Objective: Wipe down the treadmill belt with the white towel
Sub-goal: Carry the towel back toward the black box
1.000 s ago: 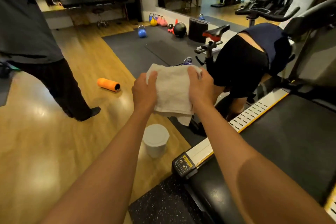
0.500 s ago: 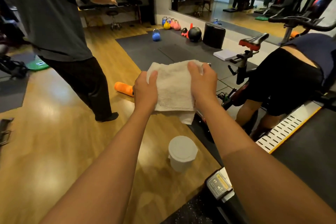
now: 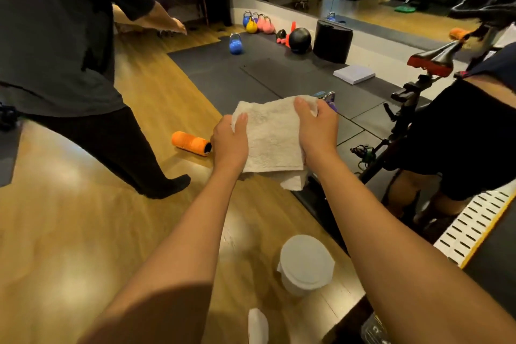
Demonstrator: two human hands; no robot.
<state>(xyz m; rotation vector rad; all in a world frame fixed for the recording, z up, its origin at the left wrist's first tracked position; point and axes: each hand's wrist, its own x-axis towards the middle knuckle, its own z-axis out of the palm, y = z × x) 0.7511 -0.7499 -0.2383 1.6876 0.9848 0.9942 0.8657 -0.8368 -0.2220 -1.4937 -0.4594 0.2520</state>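
We had swung away from the treadmill [image 3: 472, 229], its belt [image 3: 502, 262] nearly out of frame; left hand [image 3: 230, 145] and right hand [image 3: 317, 131] still gripped the towel [image 3: 272, 137], well left of it, wiping unstarted.

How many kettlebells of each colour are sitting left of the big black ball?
Blue kettlebells: 2
Yellow kettlebell: 1
Pink kettlebells: 2
Total: 5
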